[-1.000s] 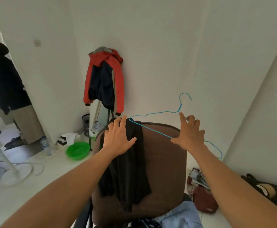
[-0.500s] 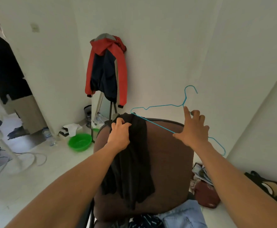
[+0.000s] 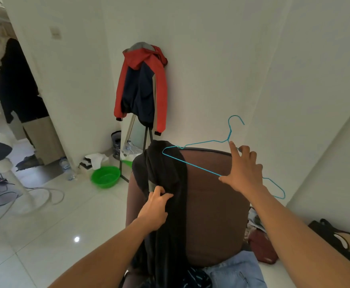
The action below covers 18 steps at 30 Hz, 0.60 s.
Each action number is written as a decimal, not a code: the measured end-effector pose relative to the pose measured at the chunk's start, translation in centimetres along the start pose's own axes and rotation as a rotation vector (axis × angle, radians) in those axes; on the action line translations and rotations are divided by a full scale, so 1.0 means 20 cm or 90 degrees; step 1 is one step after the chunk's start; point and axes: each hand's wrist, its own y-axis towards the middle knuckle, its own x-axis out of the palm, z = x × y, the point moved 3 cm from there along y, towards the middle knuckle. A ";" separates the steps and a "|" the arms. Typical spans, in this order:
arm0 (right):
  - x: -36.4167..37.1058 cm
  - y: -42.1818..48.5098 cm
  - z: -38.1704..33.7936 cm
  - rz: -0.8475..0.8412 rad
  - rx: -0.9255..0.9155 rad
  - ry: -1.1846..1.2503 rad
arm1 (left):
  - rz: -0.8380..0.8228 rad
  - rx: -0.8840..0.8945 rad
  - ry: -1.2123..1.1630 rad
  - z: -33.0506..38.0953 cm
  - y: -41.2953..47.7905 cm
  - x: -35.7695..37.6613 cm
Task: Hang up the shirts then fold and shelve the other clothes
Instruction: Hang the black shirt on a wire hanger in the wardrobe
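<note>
A black shirt (image 3: 165,169) hangs draped over the left side of a brown chair back (image 3: 213,204). My left hand (image 3: 156,206) pinches a fold of that shirt about a third of the way down. A thin blue wire hanger (image 3: 192,164) is held in my right hand (image 3: 244,170) above the chair back; its left tip lies against the shirt's top. Light blue jeans (image 3: 234,271) and a dark patterned garment (image 3: 197,279) lie on the chair seat.
A red and navy jacket (image 3: 143,88) hangs on a stand by the wall. On the floor lie a green basin (image 3: 105,176), bottles, cables (image 3: 35,194) and a dark red bag (image 3: 261,248). A black bag (image 3: 340,240) sits at the right. Dark clothes (image 3: 16,84) hang at the left.
My left hand went from open above the chair top to gripping the black shirt, then slid lower down it. The hanger and my right hand stayed above the chair back.
</note>
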 end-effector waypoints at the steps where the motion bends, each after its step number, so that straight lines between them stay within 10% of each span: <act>1: 0.01 0.00 0.00 0.000 0.000 0.001 | 0.017 -0.005 -0.023 -0.02 0.01 0.00; 10: 0.09 -0.01 0.02 0.003 0.023 0.013 | 0.391 -0.062 -0.124 -0.05 0.17 -0.37; 18: 0.05 0.02 0.08 0.058 0.034 0.068 | 0.334 -0.097 -0.068 -0.02 0.36 -0.53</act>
